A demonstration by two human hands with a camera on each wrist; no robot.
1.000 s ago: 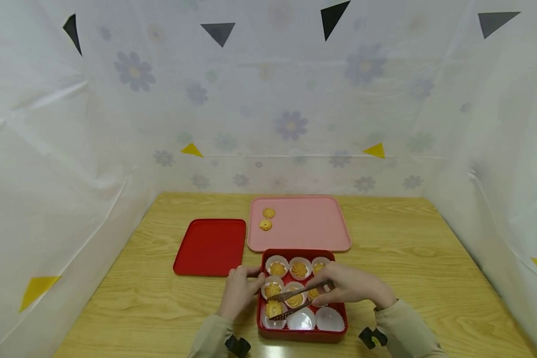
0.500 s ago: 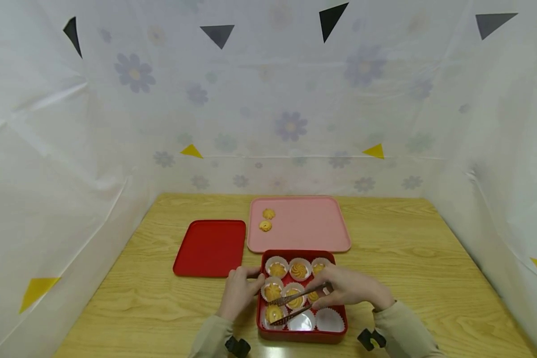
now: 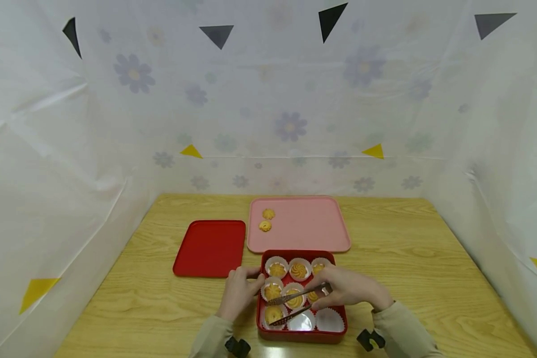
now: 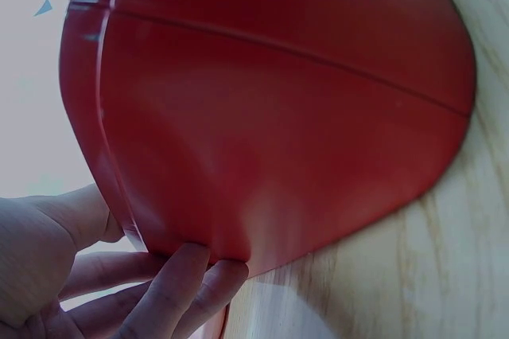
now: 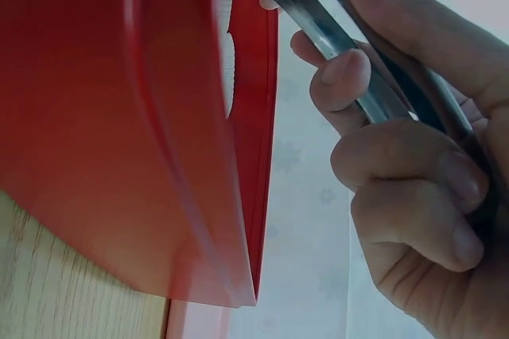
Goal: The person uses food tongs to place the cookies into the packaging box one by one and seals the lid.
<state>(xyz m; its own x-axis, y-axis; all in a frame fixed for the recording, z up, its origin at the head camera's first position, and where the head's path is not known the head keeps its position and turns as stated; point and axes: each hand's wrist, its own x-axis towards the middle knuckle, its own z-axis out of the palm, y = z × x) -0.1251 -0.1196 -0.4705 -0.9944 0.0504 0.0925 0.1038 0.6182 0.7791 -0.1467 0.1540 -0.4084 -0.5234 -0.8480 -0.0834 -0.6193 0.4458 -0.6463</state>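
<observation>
A red box (image 3: 302, 336) with rows of white paper cups stands at the near middle of the table. My left hand (image 3: 241, 291) holds its left wall, thumb at the rim and fingers against the outside (image 4: 175, 275). Metal tongs (image 3: 278, 300) with perforated tips are gripped in my right hand (image 3: 351, 286), whose fingers curl round them (image 5: 413, 172). The tong tips are spread apart over the box's front left cup, where a round cookie (image 3: 273, 313) lies. Several other cups hold cookies. The front middle cup (image 3: 301, 320) and front right cup (image 3: 329, 319) show no cookie.
Behind the box lies a pink tray (image 3: 311, 223) with two cookies, a flower-shaped one (image 3: 268, 214) and a ring-like one (image 3: 265, 226). A flat red lid or tray (image 3: 211, 248) lies to the left. White sheeting encloses the table on three sides.
The cookie at the front left has dropped lower into its cup, and the tong tips have come down slightly and spread around it. My left hand stays on the box wall.
</observation>
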